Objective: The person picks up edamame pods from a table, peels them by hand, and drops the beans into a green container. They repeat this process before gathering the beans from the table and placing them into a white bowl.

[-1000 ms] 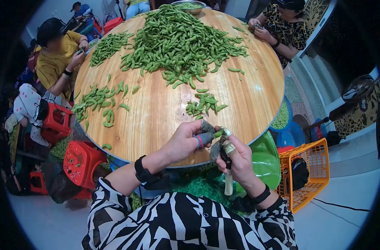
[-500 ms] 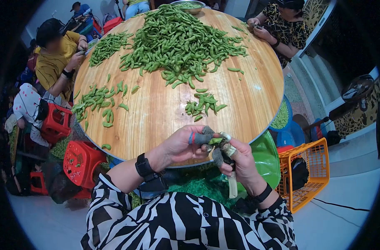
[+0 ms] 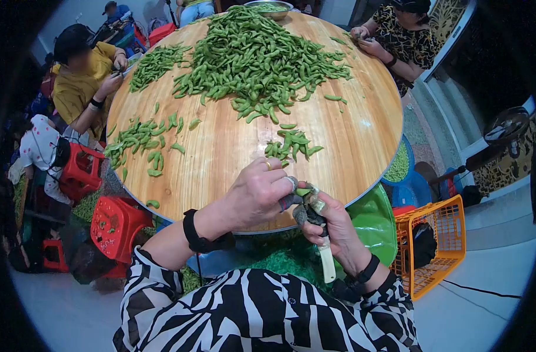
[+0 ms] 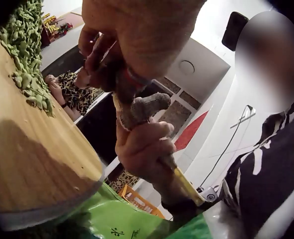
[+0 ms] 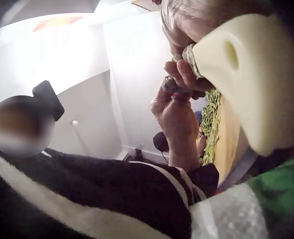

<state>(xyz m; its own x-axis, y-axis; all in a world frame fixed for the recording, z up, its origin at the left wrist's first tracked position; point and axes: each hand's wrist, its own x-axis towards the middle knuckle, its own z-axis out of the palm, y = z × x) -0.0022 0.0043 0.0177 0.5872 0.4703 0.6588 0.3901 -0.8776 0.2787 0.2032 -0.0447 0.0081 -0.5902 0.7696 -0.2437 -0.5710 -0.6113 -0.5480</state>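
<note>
My left hand (image 3: 259, 190), knuckles up and a ring on one finger, pinches a green soybean pod (image 3: 303, 192) over the table's near edge. My right hand (image 3: 334, 222) meets it at the fingertips and grips a tool by its cream plastic handle (image 3: 327, 263). That handle, with an oval hole near its end, looms large in the right wrist view; the tool's other end is hidden among the fingers. Grey cloth finger covers (image 4: 144, 109) wrap some fingers and thumbs of both hands. A small group of pods (image 3: 294, 144) lies just beyond my left hand.
A big heap of pods (image 3: 250, 64) covers the far part of the round wooden table (image 3: 221, 152), with a smaller scatter (image 3: 133, 141) at left. Below the near edge hangs a green plastic bag (image 3: 373, 226), beside an orange crate (image 3: 435, 246). Two people sit across, working with their hands.
My left hand has turned over so its back faces up, with its fingers drawn in at the pod. The right hand stays close to its place, with the cream handle still pointing down.
</note>
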